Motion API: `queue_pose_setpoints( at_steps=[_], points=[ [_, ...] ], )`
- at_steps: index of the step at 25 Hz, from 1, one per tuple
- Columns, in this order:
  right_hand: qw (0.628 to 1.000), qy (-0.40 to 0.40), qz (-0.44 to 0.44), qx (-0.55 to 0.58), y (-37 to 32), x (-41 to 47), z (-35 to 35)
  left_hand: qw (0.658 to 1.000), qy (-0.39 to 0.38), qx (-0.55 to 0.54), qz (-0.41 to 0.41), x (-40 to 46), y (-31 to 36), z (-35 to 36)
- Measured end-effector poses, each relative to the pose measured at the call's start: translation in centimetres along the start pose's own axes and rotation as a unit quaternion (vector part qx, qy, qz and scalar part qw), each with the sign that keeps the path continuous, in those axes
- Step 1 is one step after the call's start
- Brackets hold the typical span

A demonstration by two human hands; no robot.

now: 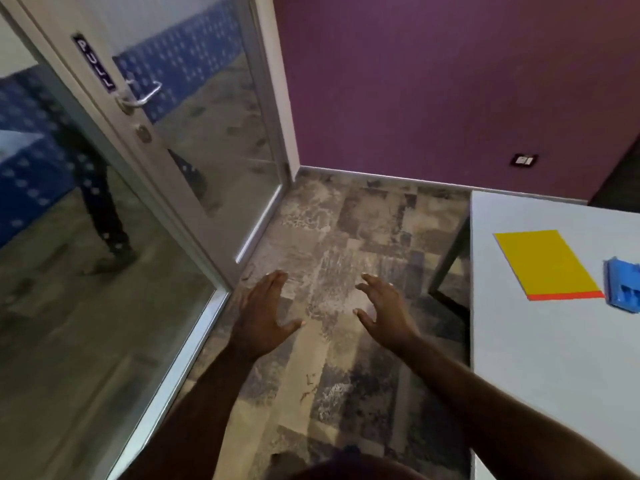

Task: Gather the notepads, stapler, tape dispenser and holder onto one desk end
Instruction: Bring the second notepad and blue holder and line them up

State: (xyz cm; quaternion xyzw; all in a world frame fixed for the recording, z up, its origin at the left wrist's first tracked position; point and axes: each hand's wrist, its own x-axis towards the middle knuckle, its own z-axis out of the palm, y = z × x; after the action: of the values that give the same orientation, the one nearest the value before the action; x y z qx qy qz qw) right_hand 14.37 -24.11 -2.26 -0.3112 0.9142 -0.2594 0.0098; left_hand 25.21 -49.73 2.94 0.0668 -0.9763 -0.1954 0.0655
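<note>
A: Purple wall at the back, a glass door with a "PULL" sign to the left, and a mottled floor running between them. The pale tabletop comes in from the right edge. Where are the hands?

B: Both are out in front over the floor, holding nothing. The left hand has its fingers straight and together, palm turned inward. The right hand is relaxed, fingers spread and a little bent. Neither touches anything.

A: And the things to gather?

B: Only two show. A yellow notepad with an orange strip along its near edge lies flat on the tabletop, well off to the right of the right hand and farther away. Just beyond it, almost touching its far side, is a blue object cut off by the frame; I cannot tell whether it is the stapler, the tape dispenser or the holder.

A: So the step in hand?

B: I would judge it as approaching the tabletop; nothing has been picked up. To do it well, turn right so the whole tabletop comes into sight before choosing an end. The right hand is nearer the notepad. It lies flat, so sliding it to the table's edge or lifting a corner with the fingertips should give a better grip than pinching from above.

A: Risks?

B: Knocking the blue object, since it sits so close to the pad.
</note>
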Motion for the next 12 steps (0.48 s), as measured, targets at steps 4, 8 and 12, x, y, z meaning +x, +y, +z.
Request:
queue_pose_setpoints(
  at_steps=[4,8,12],
  points=[
    [0.997,0.040,0.068,-0.017,3.1,4.9,-0.8,0.998,-0.023,-0.027,0.057,10.3,-0.8,1.5],
    [0.988,0.076,0.130,-0.033,6.3,10.2,-1.1,0.990,-0.055,-0.032,0.127,21.1,-1.8,3.7],
    [0.967,0.146,0.206,-0.041,8.7,13.9,-2.7,0.972,-0.100,-0.045,0.207,31.0,-0.8,5.1]
  ],
)
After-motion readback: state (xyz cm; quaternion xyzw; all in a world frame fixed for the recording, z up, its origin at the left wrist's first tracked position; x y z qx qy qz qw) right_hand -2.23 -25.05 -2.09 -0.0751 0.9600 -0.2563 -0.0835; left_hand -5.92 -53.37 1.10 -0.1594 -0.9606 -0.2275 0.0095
